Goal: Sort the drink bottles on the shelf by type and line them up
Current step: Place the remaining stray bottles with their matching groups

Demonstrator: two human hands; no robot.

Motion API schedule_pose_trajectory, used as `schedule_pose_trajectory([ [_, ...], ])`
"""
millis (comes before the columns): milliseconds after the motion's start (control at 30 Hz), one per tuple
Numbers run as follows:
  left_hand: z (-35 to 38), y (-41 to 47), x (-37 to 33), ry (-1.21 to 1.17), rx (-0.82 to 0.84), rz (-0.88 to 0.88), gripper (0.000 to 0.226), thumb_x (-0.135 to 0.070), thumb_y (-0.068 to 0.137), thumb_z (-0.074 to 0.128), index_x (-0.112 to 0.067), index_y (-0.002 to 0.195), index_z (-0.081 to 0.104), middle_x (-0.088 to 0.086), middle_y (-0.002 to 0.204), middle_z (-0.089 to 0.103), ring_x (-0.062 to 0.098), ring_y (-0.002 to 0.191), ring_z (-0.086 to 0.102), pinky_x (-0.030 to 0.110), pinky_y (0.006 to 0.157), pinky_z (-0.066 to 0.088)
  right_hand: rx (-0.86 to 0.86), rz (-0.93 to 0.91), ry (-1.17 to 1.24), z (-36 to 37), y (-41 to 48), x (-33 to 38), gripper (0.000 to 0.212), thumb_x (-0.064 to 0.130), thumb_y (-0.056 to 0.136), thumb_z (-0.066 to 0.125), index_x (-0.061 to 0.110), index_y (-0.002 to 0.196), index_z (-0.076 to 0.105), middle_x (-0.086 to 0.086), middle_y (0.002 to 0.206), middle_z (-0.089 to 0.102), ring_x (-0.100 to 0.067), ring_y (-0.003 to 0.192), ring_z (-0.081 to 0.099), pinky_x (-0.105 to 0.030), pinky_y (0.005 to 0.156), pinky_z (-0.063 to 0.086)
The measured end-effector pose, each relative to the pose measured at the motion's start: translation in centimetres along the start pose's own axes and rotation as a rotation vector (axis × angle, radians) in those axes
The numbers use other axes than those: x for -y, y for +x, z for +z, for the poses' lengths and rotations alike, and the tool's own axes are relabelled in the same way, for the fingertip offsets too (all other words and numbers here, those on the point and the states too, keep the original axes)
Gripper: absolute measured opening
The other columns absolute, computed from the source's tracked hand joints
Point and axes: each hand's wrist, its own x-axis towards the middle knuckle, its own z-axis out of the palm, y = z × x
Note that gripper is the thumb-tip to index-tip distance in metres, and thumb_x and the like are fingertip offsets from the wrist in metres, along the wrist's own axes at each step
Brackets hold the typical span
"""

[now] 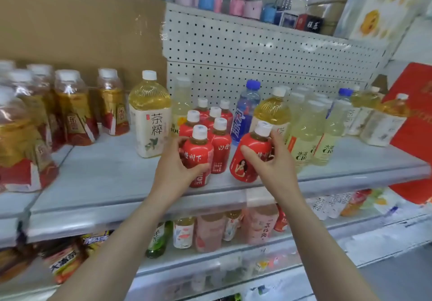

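Gripping red bottles (198, 158), hands (174, 167) outstretched over shelf (105, 179).

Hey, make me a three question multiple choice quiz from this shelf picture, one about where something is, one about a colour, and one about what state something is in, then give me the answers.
1. Where does the big yellow tea bottle with the white label stand?
A. left of the red bottles
B. on the shelf below
C. right of the blue bottle

2. What colour are the caps on the small red bottles?
A. green
B. white
C. black

3. How is the red bottle in the right hand sitting?
A. lying flat on the shelf
B. tilted
C. upside down

Answers:
1. A, it stands just left of the red bottle group.
2. B, every cap in the group is white.
3. B, it leans while the left hand holds another red bottle upright.
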Motion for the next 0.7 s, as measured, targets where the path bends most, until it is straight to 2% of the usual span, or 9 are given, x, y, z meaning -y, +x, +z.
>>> schedule_pose_trajectory([
  [100,0.8,0.6,0.2,0.081,-0.099,-0.008,0.08,-0.036,0.069,0.085,-0.027,0.136,0.042,-0.008,0.13,0.048,0.01,0.115,0.05,0.031,0.097,0.045,0.063,-0.039,-0.116,0.3,1.5,-1.4,0.053,0.045,0.082,0.078,0.033,0.13,0.057,0.007,0.121,0.051,-0.008,0.111,0.053,-0.026,0.096,0.045],
  [167,1.1,1.0,0.4,0.123,-0.132,-0.031,0.085,-0.04,0.068,0.084,-0.026,0.139,0.04,-0.002,0.137,0.047,0.015,0.121,0.049,0.035,0.101,0.045,0.099,-0.034,-0.188,0.9,2.1,-1.8,0.062,0.043,0.082,0.078,0.028,0.136,0.054,0.004,0.123,0.04,-0.006,0.11,0.043,-0.024,0.096,0.038],
  [267,1.0,1.2,0.5,0.167,-0.122,-0.039,0.089,-0.048,0.067,0.083,-0.028,0.142,0.038,-0.003,0.14,0.046,0.015,0.125,0.048,0.038,0.103,0.045,0.1,-0.011,-0.229,1.6,2.5,-2.3,0.066,0.041,0.083,0.078,0.025,0.141,0.051,0.001,0.122,0.039,-0.009,0.105,0.042,-0.024,0.095,0.036],
  [367,0.3,1.0,0.2,0.14,-0.167,-0.041,0.088,-0.071,0.067,0.067,-0.03,0.141,0.039,-0.006,0.139,0.048,0.012,0.121,0.051,0.04,0.102,0.047,0.08,-0.004,-0.227,2.0,2.9,-2.8,0.063,0.041,0.084,0.076,0.025,0.14,0.051,0.0,0.12,0.039,-0.011,0.103,0.044,-0.026,0.095,0.038],
  [467,-1.5,1.8,0.1,0.1,-0.42,-0.001,0.067,-0.061,0.083,0.061,-0.027,0.138,0.042,-0.005,0.136,0.047,0.013,0.119,0.05,0.039,0.1,0.048,0.074,-0.021,-0.261,2.6,3.1,-3.0,0.059,0.04,0.086,0.074,0.023,0.138,0.051,0.001,0.118,0.037,-0.009,0.101,0.039,-0.025,0.092,0.037],
  [533,-3.1,3.3,0.8,0.127,-0.547,-0.006,0.068,-0.052,0.085,0.066,-0.024,0.14,0.039,-0.002,0.138,0.044,0.017,0.124,0.047,0.041,0.103,0.045,0.065,-0.016,-0.264,3.1,3.2,-2.9,0.059,0.04,0.087,0.074,0.022,0.138,0.049,0.0,0.12,0.037,-0.009,0.101,0.038,-0.027,0.094,0.039],
  [633,-5.1,6.0,1.9,0.15,-0.506,-0.098,0.088,-0.044,0.077,0.077,-0.02,0.148,0.031,0.002,0.147,0.042,0.022,0.133,0.042,0.043,0.11,0.038,0.054,-0.003,-0.25,4.1,3.5,-2.8,0.059,0.041,0.088,0.073,0.022,0.138,0.05,-0.001,0.124,0.038,-0.015,0.108,0.046,-0.028,0.096,0.039],
  [700,-5.8,7.3,2.5,0.092,-0.414,-0.141,0.088,-0.039,0.074,0.081,-0.021,0.145,0.034,0.0,0.141,0.051,0.021,0.127,0.049,0.043,0.104,0.043,0.058,-0.003,-0.258,4.8,3.7,-2.7,0.059,0.042,0.088,0.072,0.021,0.139,0.049,-0.001,0.126,0.038,-0.018,0.113,0.05,-0.027,0.095,0.039],
])
